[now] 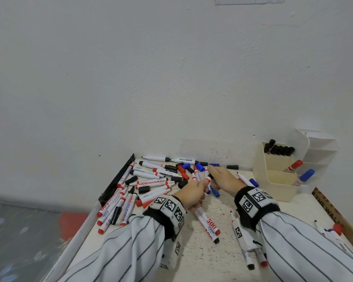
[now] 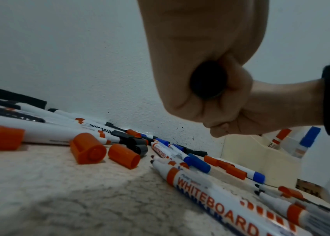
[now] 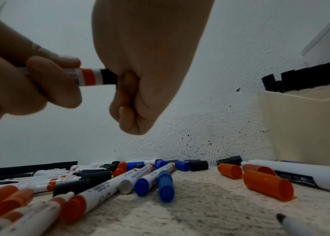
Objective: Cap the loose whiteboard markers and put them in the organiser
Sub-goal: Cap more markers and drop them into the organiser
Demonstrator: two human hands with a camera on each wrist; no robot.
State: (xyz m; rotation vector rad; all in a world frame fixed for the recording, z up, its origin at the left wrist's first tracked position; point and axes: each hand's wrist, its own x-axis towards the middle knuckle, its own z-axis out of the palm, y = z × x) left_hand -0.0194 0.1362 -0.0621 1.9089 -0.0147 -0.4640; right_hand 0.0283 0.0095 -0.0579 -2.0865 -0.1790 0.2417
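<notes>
Above the table my two hands meet on one white whiteboard marker (image 1: 208, 179) with a red band. My left hand (image 1: 193, 193) grips its barrel (image 3: 75, 77) in a fist; the marker's black butt end (image 2: 207, 81) shows in the left wrist view. My right hand (image 1: 224, 179) pinches the black cap (image 3: 108, 76), which sits at the marker's tip end; the tip is hidden. The cream organiser (image 1: 273, 180) stands at the back right, holding several black-capped markers (image 1: 279, 149), a red-capped one (image 1: 294, 165) and a blue-capped one (image 1: 306, 176).
Several loose markers (image 1: 151, 183) and red, blue and black caps (image 1: 183, 169) litter the table from the left edge to the wall. More markers (image 1: 207, 222) lie under my wrists and right forearm. A black strip (image 1: 118, 180) lines the left edge.
</notes>
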